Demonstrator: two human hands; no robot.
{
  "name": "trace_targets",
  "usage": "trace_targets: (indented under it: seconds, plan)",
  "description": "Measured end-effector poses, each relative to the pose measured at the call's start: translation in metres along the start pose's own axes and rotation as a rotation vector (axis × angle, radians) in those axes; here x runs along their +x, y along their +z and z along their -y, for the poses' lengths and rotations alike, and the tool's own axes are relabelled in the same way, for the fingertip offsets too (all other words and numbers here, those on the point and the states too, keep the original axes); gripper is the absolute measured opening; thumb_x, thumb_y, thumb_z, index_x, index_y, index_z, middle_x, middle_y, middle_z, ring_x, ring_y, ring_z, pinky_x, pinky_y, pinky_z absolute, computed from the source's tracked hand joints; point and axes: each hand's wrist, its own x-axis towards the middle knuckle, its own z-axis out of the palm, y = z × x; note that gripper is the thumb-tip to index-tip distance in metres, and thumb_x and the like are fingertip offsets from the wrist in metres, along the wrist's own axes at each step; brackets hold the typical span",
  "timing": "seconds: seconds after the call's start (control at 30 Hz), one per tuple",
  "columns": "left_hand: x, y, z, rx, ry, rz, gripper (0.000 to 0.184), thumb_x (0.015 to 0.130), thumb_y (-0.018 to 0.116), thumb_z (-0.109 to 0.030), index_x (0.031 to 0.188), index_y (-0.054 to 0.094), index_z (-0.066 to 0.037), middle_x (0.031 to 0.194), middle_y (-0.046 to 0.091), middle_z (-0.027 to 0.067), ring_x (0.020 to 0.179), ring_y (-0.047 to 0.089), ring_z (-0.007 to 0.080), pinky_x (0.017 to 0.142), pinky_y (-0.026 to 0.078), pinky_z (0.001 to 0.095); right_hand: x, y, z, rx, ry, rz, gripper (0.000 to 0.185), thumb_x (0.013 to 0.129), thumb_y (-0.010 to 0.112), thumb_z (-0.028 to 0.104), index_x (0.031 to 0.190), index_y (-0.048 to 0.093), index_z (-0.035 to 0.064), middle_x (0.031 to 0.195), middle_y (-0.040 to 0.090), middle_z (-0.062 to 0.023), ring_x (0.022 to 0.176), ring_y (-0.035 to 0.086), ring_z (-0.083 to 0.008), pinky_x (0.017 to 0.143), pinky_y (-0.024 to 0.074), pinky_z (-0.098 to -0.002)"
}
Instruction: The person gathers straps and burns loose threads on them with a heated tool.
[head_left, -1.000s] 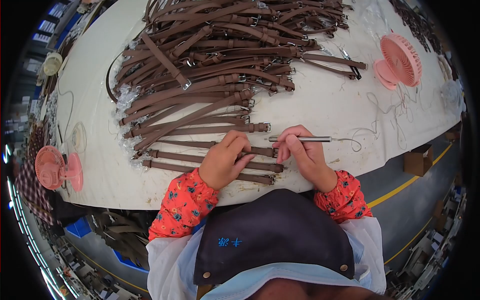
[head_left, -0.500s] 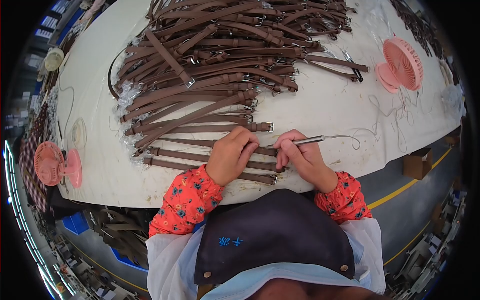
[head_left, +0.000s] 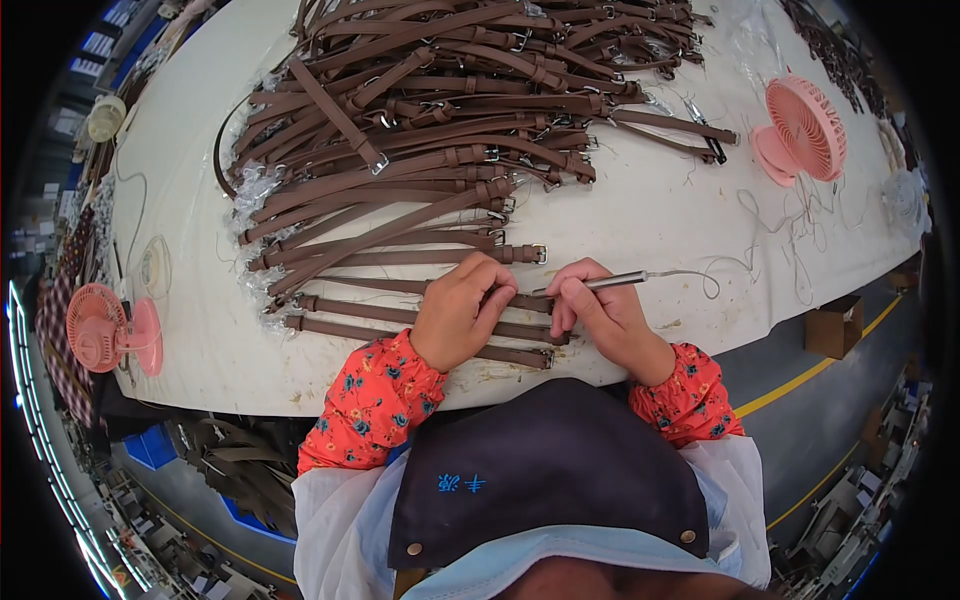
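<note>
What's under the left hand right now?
Brown straps show on both sides of the left hand, apparently running beneath it over the pale tabletop. Their covered stretches, and whatever the hand may be pinching, cannot be seen.

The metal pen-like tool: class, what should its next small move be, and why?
Probably a slight, careful nudge of the metal tool along the brown strap: the right hand grips it, and its tip sits over that strap, pointing toward the left hand close by. Whether the tip touches is unclear.
</note>
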Motion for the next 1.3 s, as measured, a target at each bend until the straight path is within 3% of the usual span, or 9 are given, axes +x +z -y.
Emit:
trace_targets:
  seconds: [0.2, 0.3, 0.4, 0.5, 0.63, 0.67, 0.87, 0.97, 1.3]
  plan:
    - [0.001, 0.000, 0.000, -0.022, 0.004, -0.011, 0.006, 0.092, 0.065, 0.000, 0.097, 0.064, -0.001, 0.092, 0.062, 0.0095, 0.075, 0.063, 0.0213, 0.065, 0.049, 0.0304, 0.000, -0.001, -0.001, -0.009, -0.003, 0.009, 0.026, 0.109, 0.047, 0.022, 0.107, 0.058, -0.0003, 0.071, 0.060, -0.0025, 0.064, 0.062, -0.0094, 0.059, 0.0491, -0.0245]
    - [-0.002, 0.000, 0.003, -0.099, -0.135, -0.064, 0.008, 0.092, 0.064, 0.001, 0.099, 0.063, -0.002, 0.096, 0.063, 0.0091, 0.076, 0.062, 0.0176, 0.067, 0.049, 0.0299, 0.001, -0.001, -0.001, -0.010, -0.030, 0.010, 0.025, 0.109, 0.047, 0.021, 0.107, 0.058, -0.0007, 0.074, 0.059, -0.0032, 0.064, 0.062, -0.0096, 0.060, 0.0497, -0.0249]
    - [0.000, 0.004, 0.006, -0.462, -0.200, -0.375, 0.013, 0.090, 0.065, 0.002, 0.101, 0.064, -0.004, 0.102, 0.063, 0.0086, 0.077, 0.061, 0.0152, 0.068, 0.049, 0.0291, 0.000, 0.001, -0.003, 0.013, -0.053, -0.033, 0.024, 0.109, 0.047, 0.020, 0.107, 0.058, -0.0011, 0.077, 0.059, -0.0037, 0.064, 0.061, -0.0098, 0.060, 0.0507, -0.0254]
    - [0.001, -0.014, -0.010, 0.018, 0.014, -0.271, 0.017, 0.088, 0.067, 0.003, 0.104, 0.067, -0.006, 0.108, 0.062, 0.0086, 0.082, 0.061, 0.0168, 0.070, 0.049, 0.0292, 0.001, 0.000, 0.001, 0.032, -0.068, -0.028, 0.023, 0.109, 0.047, 0.019, 0.107, 0.058, -0.0014, 0.078, 0.059, -0.0038, 0.064, 0.061, -0.0099, 0.061, 0.0514, -0.0258]
    - [-0.004, -0.014, -0.004, 0.278, 0.194, -0.020, 0.029, 0.083, 0.077, -0.003, 0.111, 0.070, -0.009, 0.107, 0.062, 0.0094, 0.093, 0.061, 0.0255, 0.075, 0.050, 0.0344, 0.000, -0.001, 0.001, 0.015, -0.053, -0.012, 0.025, 0.110, 0.046, 0.021, 0.108, 0.057, -0.0009, 0.078, 0.058, -0.0040, 0.066, 0.061, -0.0109, 0.062, 0.0513, -0.0264]
    - [-0.005, -0.009, -0.002, 0.225, 0.156, -0.025, 0.030, 0.081, 0.079, -0.006, 0.110, 0.072, -0.009, 0.104, 0.062, 0.0101, 0.092, 0.061, 0.0282, 0.076, 0.051, 0.0361, -0.001, -0.002, 0.001, 0.010, -0.040, 0.003, 0.026, 0.110, 0.046, 0.023, 0.109, 0.057, -0.0004, 0.078, 0.057, -0.0040, 0.067, 0.062, -0.0119, 0.063, 0.0507, -0.0268]
    - [-0.006, -0.008, -0.002, -0.011, 0.000, 0.070, 0.022, 0.083, 0.077, -0.002, 0.104, 0.074, -0.006, 0.093, 0.063, 0.0083, 0.080, 0.064, 0.0227, 0.070, 0.051, 0.0320, 0.000, 0.000, 0.000, 0.032, -0.056, -0.021, 0.024, 0.109, 0.047, 0.020, 0.106, 0.058, -0.0013, 0.072, 0.058, -0.0033, 0.063, 0.061, -0.0100, 0.059, 0.0512, -0.0258]
    - [-0.006, -0.009, 0.003, -0.053, 0.032, 0.064, 0.022, 0.083, 0.076, 0.000, 0.104, 0.074, -0.006, 0.092, 0.063, 0.0074, 0.076, 0.064, 0.0201, 0.066, 0.050, 0.0298, 0.000, 0.000, 0.000, 0.024, -0.047, -0.019, 0.024, 0.109, 0.047, 0.020, 0.105, 0.058, -0.0011, 0.069, 0.058, -0.0028, 0.062, 0.061, -0.0100, 0.059, 0.0504, -0.0256]
    - [-0.003, -0.006, -0.004, 0.114, 0.131, 0.073, 0.012, 0.086, 0.068, 0.002, 0.094, 0.061, -0.003, 0.093, 0.060, 0.0120, 0.086, 0.061, 0.0330, 0.077, 0.050, 0.0389, -0.001, -0.001, 0.001, 0.000, -0.005, 0.009, 0.026, 0.109, 0.047, 0.022, 0.106, 0.059, -0.0005, 0.066, 0.058, -0.0016, 0.061, 0.061, -0.0094, 0.057, 0.0476, -0.0243]
